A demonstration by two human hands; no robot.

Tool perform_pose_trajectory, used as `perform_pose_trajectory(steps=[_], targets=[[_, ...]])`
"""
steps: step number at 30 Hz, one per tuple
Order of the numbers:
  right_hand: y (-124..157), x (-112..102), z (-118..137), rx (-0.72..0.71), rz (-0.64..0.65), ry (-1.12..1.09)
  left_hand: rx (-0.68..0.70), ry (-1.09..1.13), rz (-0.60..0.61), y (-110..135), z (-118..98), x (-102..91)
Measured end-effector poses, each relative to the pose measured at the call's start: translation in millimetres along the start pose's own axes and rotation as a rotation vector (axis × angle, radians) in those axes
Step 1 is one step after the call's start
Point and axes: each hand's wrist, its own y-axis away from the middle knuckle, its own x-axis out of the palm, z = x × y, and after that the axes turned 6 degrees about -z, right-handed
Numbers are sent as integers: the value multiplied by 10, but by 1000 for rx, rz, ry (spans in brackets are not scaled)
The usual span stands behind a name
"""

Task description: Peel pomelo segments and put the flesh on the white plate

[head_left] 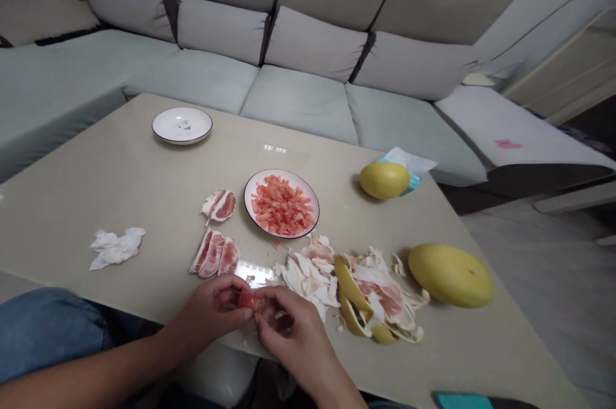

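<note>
My left hand [214, 309] and my right hand [289, 325] meet at the table's near edge, both pinched on one small pink pomelo piece [249, 299]. Just beyond them lie a group of pink segments [215, 253] and another pair of segments [219, 205]. A white plate [250, 189] heaped with peeled pink flesh stands past those. To the right of my hands spreads a pile of white membrane and yellow peel [356, 290].
A whole yellow pomelo [450, 274] lies at the right, a smaller one [384, 179] further back by a tissue pack [409, 162]. An empty white plate [181, 124] stands far left, a crumpled tissue [115, 247] near left. A grey sofa [289, 75] wraps behind the table.
</note>
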Motion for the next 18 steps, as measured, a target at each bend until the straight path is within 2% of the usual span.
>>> perform_pose_trajectory(steps=[5, 18], targets=[[37, 75, -20, -32, -37, 35, 24, -90, -40, 23, 0, 19], [37, 90, 0, 24, -58, -29, 11, -98, -3, 19, -51, 11]])
